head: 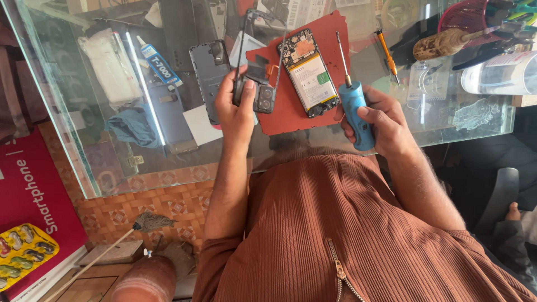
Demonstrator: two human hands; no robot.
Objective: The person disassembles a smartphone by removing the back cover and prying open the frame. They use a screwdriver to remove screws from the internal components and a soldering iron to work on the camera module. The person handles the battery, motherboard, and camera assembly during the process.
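Head camera looks down at a glass counter (84, 168), where the left hand (238, 109) pinches a dark phone frame (254, 89) with its camera block, lifted clear of the red mat (330, 39). An opened phone (309, 72) lies battery-up on that mat, steady for work. Right hand (383, 120) wraps a blue screwdriver (355, 109), tip pointing away.

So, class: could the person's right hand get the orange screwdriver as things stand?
Probably not at once: the right hand is gripping the blue screwdriver. The orange screwdriver lies uncovered on the glass table just beyond.
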